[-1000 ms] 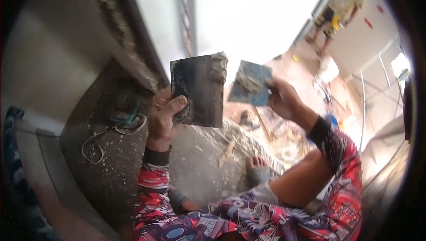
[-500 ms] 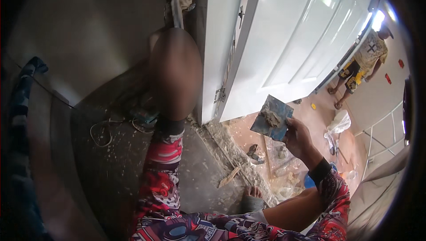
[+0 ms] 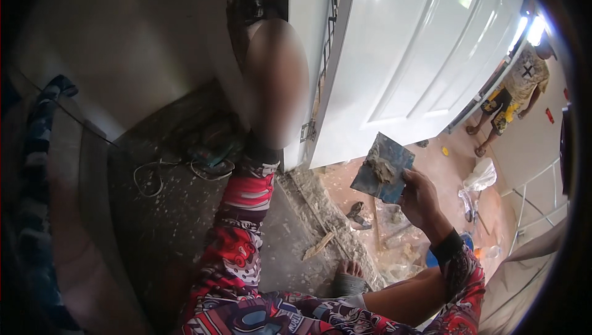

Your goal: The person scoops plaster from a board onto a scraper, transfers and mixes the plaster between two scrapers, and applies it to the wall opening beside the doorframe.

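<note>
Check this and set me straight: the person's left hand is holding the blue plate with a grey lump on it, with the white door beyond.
The hand is wrong: the head view shows the right hand holding the blue plate. The rest stands: a grey lump is on it, with the white door beyond.

mortar (image 3: 383, 169) tops the plate (image 3: 399, 155) before the door (image 3: 419, 57).

In view, the left hand (image 3: 276, 82) has risen since a second ago from nine o'clock towards twelve, a dark square-cornered shape (image 3: 271, 2) now above it; the right hand (image 3: 425, 199) has sunk from three o'clock towards four.
</note>
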Available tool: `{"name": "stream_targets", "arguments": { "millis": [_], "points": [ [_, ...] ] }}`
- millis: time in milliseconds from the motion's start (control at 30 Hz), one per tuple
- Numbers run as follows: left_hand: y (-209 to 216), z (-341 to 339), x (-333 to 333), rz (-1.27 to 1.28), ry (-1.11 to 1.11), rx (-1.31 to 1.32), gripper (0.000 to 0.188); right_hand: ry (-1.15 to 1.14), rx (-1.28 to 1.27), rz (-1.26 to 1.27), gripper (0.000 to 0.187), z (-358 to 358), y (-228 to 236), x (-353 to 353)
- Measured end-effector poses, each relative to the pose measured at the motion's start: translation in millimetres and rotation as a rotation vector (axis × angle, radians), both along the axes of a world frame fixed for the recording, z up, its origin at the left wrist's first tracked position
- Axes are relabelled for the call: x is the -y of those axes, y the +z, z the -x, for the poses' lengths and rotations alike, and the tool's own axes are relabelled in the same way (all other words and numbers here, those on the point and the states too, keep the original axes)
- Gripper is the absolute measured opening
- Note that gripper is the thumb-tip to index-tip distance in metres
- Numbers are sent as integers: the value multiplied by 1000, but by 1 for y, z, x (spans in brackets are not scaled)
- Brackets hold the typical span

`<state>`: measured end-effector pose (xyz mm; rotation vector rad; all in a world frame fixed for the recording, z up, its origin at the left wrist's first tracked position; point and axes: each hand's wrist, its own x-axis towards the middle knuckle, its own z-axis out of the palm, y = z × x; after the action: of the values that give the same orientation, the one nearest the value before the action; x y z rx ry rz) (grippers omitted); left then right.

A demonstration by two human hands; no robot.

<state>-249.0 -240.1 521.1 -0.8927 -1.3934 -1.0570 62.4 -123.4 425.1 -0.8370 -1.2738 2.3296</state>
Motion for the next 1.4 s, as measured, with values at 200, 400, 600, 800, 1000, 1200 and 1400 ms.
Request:
{"name": "stream_targets", "arguments": {
  "millis": [200,400,600,800,1000,1200,1400],
  "points": [
    [-10,17,5,61,-148,10,46,4,10,-39,36,-3,0,-1],
    [-6,22,41,179,-442,59,23,39,-90,-16,30,-2,1,1],
    [-20,17,60,279,-408,21,20,100,-28,-121,37,8,10,13],
    [-47,22,79,197,-521,132,15,75,-26,-136,35,22,11,25],
    [-41,46,90,-117,-680,303,11,44,-10,-166,36,29,7,31],
    [-11,58,91,-90,-499,294,18,21,-15,-180,35,30,14,35],
    [10,57,91,-28,-437,218,23,30,32,-214,38,27,10,28]
  ]
}}
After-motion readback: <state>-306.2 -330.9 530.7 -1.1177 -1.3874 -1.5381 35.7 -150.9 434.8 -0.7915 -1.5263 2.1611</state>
